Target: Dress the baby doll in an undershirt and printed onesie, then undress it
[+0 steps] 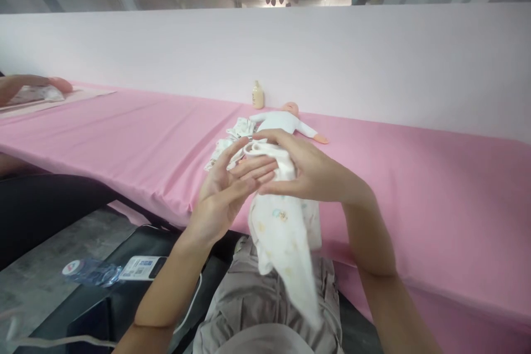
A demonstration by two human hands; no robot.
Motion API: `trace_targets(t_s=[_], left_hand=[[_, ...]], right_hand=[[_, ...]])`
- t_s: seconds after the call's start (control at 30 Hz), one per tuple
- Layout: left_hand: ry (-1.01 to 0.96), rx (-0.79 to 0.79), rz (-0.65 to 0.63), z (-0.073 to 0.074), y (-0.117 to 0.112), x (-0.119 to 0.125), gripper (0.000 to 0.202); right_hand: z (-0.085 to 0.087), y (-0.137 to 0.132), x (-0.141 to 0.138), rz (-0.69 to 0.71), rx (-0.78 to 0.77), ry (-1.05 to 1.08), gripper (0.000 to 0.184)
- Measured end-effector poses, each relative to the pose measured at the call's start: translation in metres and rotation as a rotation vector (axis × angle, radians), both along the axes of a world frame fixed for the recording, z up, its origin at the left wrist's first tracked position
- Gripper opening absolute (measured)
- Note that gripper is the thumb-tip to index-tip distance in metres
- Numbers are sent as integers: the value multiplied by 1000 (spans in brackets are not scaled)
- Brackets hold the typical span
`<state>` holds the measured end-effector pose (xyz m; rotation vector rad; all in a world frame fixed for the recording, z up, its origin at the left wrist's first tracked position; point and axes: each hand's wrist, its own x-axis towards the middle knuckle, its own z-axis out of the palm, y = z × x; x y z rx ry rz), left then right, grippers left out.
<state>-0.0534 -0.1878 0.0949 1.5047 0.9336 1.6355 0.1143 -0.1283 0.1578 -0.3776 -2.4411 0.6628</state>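
Note:
My right hand (309,168) grips the bunched top of a small white baby garment (282,238) with faint printed figures, which hangs down over my lap. My left hand (232,188) is beside it with fingers stretched out, the fingertips touching the gathered cloth. Just behind my hands a baby doll (286,120) in a white suit lies on its back on the pink table (435,188). More folded white printed cloth (234,135) lies to the doll's left.
A small cream bottle (258,94) stands by the pink partition wall behind the doll. At far left another person's arm (20,86) rests by a wrapped item on a mat. A plastic water bottle (93,272) lies on a black case below left.

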Motion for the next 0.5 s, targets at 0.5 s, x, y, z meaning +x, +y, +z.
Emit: trace_targets(t_s=[0.5], left_hand=[[-243,143,413,13,5,-13,20]], right_hand=[[-6,5,-5,31,-13,63,71]])
